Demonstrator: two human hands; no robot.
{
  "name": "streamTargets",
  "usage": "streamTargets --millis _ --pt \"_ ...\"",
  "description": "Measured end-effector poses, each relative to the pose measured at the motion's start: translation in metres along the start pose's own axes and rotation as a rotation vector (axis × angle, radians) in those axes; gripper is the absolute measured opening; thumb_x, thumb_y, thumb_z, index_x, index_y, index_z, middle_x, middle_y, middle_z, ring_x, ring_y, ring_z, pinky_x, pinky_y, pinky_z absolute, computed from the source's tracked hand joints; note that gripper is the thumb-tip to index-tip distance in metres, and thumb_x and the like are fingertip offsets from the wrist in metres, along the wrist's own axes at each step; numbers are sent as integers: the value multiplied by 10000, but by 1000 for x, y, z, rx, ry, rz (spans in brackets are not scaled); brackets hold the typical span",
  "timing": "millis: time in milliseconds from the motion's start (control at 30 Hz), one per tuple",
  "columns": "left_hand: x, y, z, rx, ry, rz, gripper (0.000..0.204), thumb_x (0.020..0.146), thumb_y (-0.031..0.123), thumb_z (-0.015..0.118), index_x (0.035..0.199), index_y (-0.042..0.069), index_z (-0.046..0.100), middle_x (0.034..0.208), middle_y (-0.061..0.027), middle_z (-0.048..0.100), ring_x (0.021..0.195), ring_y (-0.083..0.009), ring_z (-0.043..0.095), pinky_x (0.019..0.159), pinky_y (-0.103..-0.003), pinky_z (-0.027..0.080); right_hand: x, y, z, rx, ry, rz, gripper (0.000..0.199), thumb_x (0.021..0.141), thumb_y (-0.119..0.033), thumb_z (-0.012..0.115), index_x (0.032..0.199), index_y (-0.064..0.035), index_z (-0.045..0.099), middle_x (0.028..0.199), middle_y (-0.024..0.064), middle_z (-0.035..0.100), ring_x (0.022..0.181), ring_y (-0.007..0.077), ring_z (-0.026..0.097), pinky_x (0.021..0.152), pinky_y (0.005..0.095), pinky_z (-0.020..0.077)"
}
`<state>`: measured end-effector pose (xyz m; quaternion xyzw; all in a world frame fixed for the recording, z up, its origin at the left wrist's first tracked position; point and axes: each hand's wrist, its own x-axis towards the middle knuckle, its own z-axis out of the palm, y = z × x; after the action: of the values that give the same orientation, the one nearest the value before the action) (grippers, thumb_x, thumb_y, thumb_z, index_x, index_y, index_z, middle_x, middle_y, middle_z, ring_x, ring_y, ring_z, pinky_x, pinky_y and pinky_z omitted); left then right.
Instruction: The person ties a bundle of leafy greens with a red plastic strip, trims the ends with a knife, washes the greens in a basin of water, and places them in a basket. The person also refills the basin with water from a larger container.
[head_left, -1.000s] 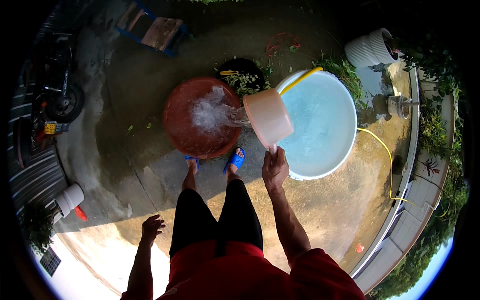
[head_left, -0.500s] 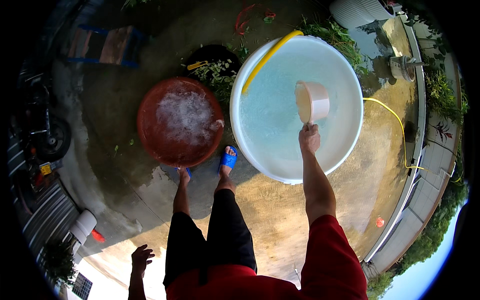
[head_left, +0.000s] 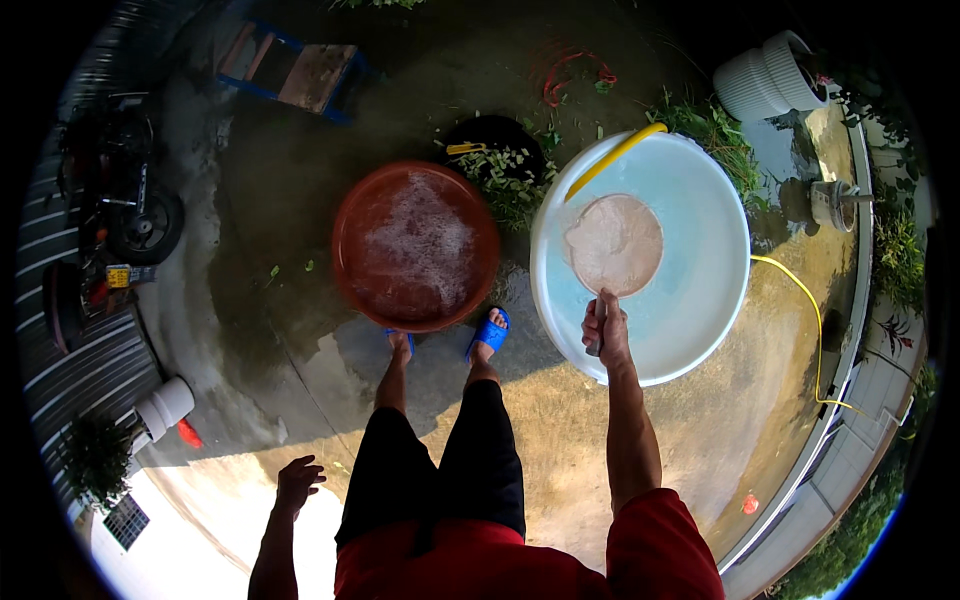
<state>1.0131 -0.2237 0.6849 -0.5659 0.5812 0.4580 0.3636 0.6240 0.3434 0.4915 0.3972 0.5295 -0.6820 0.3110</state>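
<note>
My right hand (head_left: 612, 334) is closed round the handle of a pale pink water dipper (head_left: 616, 246), which looks full of water. The dipper is over the large white tub (head_left: 738, 290), which holds clear bluish water. To the left of that tub stands a reddish-brown basin (head_left: 350, 255) with foamy water inside. Low on the left hangs my left hand (head_left: 298, 484), empty, its fingers apart, well away from both vessels.
A yellow hose (head_left: 618, 158) hooks over the tub's rim. Behind the basin sits a black pan (head_left: 505, 130) with chopped greens. A blue-framed stool (head_left: 315, 78), a motorcycle (head_left: 140, 225) and white planters (head_left: 762, 85) stand farther out. My feet wear blue slippers (head_left: 490, 332).
The dipper has turned from tilted on its side to upright, now with water in it, and has shifted left within the tub. The whole view has swung a little.
</note>
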Motion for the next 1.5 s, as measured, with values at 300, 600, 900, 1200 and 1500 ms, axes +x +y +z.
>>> streamTargets --millis 300,600,900,1200,1500 --pt "34 -39 -4 -147 -116 59 492 1028 277 685 1456 48 606 1185 -86 795 1027 -209 787 811 -365 588 -111 -10 79 -316 201 -137 449 1040 -500 672 847 -108 570 624 -22 498 456 104 449 410 301 403" --pt "63 -57 -35 -170 -90 67 510 1026 250 681 1490 60 584 1222 -105 786 1054 -237 783 859 -421 589 -113 25 95 -405 389 -322 413 1032 -401 717 862 -53 572 635 11 528 458 112 491 386 311 426" --pt "77 -44 -20 -129 -107 29 506 1022 208 673 1497 58 582 1240 -127 776 1061 -255 781 847 -421 594 -125 47 103 -1018 617 -633 276 992 -272 705 1023 -11 622 818 252 679 758 488 653 699 546 509" --pt "70 8 -17 21 -69 27 476 1044 209 674 1494 80 585 1210 -121 773 1018 -252 780 795 -384 587 -54 3 6 -818 826 -695 258 1019 -295 711 1121 -69 637 916 193 729 868 439 705 744 512 534" --pt "6 19 -10 99 74 -147 468 1045 125 665 1497 50 569 1211 -140 775 994 -260 786 765 -375 599 126 26 -107 -1080 886 -164 412 1008 -465 633 1048 -55 630 982 212 768 970 473 716 881 585 550"
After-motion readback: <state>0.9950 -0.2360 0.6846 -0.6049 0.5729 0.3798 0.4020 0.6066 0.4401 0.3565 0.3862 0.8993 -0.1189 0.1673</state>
